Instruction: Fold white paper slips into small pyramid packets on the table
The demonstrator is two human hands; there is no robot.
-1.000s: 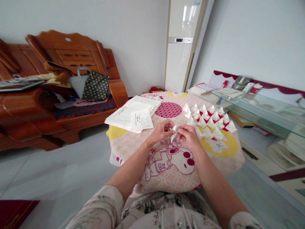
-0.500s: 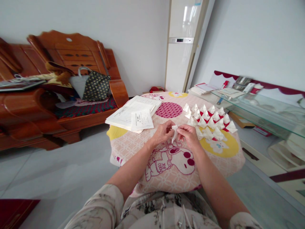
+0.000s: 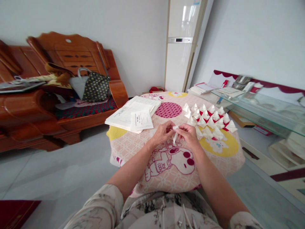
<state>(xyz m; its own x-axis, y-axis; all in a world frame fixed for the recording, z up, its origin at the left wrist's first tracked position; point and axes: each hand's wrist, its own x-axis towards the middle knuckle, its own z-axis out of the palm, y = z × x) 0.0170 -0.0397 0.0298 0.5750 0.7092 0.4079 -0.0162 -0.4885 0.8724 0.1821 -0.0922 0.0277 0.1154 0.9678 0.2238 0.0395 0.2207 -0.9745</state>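
My left hand [image 3: 162, 133] and my right hand [image 3: 189, 135] meet over the middle of a small table with a pink cartoon-print cloth [image 3: 171, 165]. Both pinch one small folded piece of white paper [image 3: 175, 135] between the fingertips. To the right of my hands, several folded white-and-red paper triangles [image 3: 209, 121] stand in rows on the cloth. A stack of white printed sheets [image 3: 134, 114] lies on the table's far left part, beyond my left hand.
A carved wooden sofa [image 3: 47, 95] with a dark patterned bag [image 3: 95, 86] stands at the left. A tall white appliance [image 3: 181, 47] fills the corner. A glass shelf [image 3: 262, 108] with papers and small containers runs along the right. Grey floor lies at the left.
My fingers have shifted slightly on the folded paper, which has turned a little and looks narrower. Everything else on the table stays put.
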